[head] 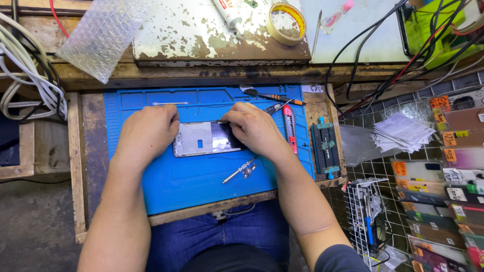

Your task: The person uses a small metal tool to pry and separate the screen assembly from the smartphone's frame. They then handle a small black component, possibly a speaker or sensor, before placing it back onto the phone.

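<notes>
An opened phone [206,138] lies flat in the middle of a blue work mat [196,181], its metal inner frame facing up. My left hand [146,133] grips the phone's left end and steadies it. My right hand [254,128] rests over the phone's right end and pinches a thin metal tool [221,121] against the top edge. The right part of the phone is hidden under my right hand.
On the mat lie a small metal part with a rod [242,170], a screwdriver [277,96], a red utility knife [291,128] and a thin swab [170,104]. A clamp jig [325,148] sits at the right. Tape roll [286,22], bubble wrap [103,35], cables and stacked phone cases [454,181] surround the bench.
</notes>
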